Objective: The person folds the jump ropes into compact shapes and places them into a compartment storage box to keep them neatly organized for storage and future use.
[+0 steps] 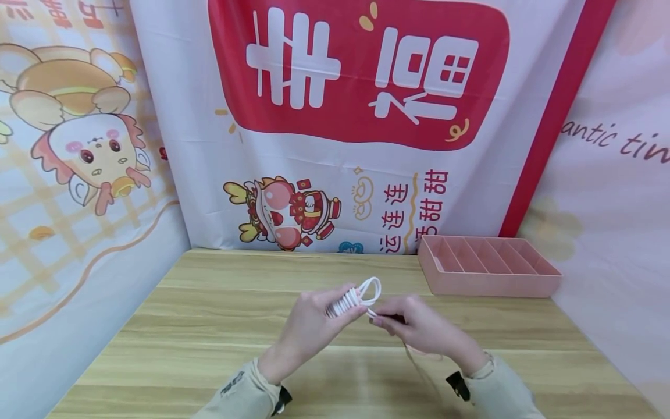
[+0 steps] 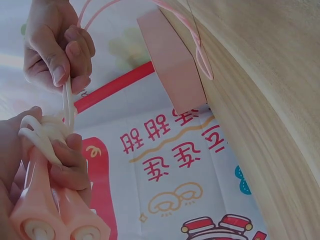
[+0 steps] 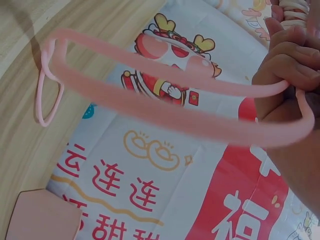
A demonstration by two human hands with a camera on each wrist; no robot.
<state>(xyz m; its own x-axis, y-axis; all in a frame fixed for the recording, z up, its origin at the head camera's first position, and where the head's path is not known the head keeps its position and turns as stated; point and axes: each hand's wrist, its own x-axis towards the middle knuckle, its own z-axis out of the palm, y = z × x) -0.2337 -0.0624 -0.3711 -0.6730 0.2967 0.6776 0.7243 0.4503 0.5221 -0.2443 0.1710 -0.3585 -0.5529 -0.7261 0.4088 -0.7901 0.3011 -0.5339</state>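
Observation:
My left hand (image 1: pixel 313 319) grips a jump rope's two pink handles (image 2: pixel 37 200) side by side, their round ends toward the left wrist camera. White-looking cord (image 1: pixel 344 304) is wound in several turns around them, and a small loop (image 1: pixel 373 288) stands out at the far end. To the right, my right hand (image 1: pixel 414 327) pinches two strands of cord (image 2: pixel 68 102), which run taut from the bundle. Beyond that hand the slack pink cord (image 3: pixel 150 110) trails in a long double strand, ending in a narrow twisted loop (image 3: pixel 49 100).
A pink divided tray (image 1: pixel 492 283) stands at the back right of the wooden table (image 1: pixel 209 326), close to the wall cloth. Printed cloths (image 1: pixel 183 145) hang behind and along both sides of the table.

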